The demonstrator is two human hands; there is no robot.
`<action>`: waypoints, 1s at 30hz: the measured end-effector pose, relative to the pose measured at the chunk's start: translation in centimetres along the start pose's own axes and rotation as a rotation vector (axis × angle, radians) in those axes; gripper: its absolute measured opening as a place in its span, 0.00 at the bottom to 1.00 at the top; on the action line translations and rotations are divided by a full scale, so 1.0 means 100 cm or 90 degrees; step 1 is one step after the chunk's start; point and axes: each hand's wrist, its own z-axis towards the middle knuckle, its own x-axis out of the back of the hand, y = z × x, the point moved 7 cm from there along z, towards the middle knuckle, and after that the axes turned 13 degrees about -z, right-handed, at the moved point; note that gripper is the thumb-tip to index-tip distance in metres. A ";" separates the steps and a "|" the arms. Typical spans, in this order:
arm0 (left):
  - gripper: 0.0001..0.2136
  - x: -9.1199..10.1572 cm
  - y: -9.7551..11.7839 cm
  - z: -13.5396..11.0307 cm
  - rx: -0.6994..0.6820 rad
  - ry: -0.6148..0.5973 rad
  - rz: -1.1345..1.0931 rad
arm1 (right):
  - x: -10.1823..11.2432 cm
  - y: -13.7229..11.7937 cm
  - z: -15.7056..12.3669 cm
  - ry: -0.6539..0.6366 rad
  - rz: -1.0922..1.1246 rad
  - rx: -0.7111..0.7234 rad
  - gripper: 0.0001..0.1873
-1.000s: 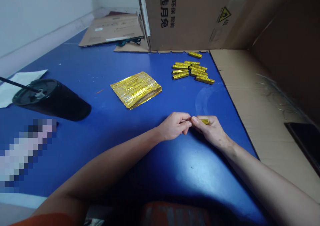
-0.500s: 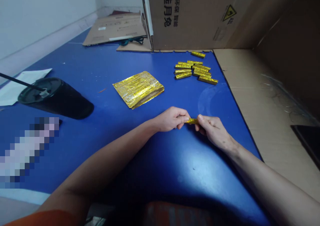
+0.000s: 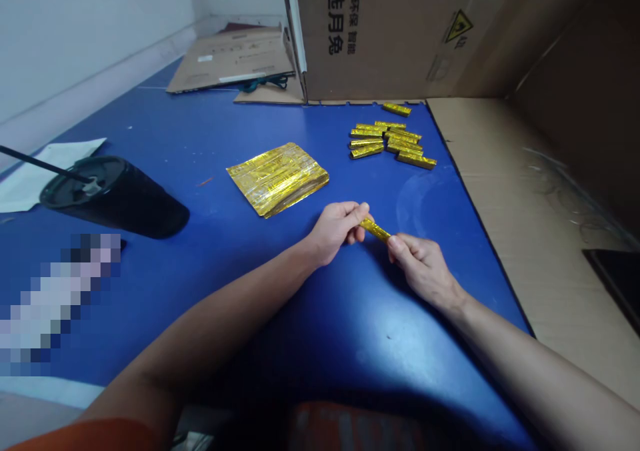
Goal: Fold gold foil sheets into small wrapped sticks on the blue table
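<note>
Hand status: the left hand (image 3: 337, 232) and the right hand (image 3: 425, 271) are both closed in a pinch grip on one narrow gold foil stick (image 3: 375, 230). Each hand holds one end between thumb and fingers. The stick spans the short gap between the hands and tilts, with its left end farther away. This assembly sits near the middle of the blue table (image 3: 320, 124).

Progress indicators: about a dozen matching sticks form a loose group of sticks (image 3: 390, 141) toward the far right of the table. One stray stick (image 3: 397, 109) lies just beyond that group, near the table's far edge. To the left of the group, and nearer the hands, lies a flat stack of gold foil sheets (image 3: 277, 179); the number of sheets cannot be read. Judging from this layout, the group of sticks represents finished pieces, while the flat stack represents material not yet in stick form.

Surrounding items: a black tumbler (image 3: 113, 198) with a straw (image 3: 30, 159) through its lid lies on its side at the left, just beside white paper (image 3: 25, 198). A blurred patch (image 3: 55, 304) at near left cannot be identified. A cardboard box (image 3: 380, 31) stands along the far edge, and a cardboard sheet (image 3: 500, 191) runs along the right. An orange sleeve (image 3: 75, 438) shows at the near edge of the view.
</note>
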 end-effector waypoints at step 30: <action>0.18 0.002 0.006 0.000 0.015 -0.057 0.166 | 0.004 0.008 -0.002 -0.002 0.111 -0.051 0.24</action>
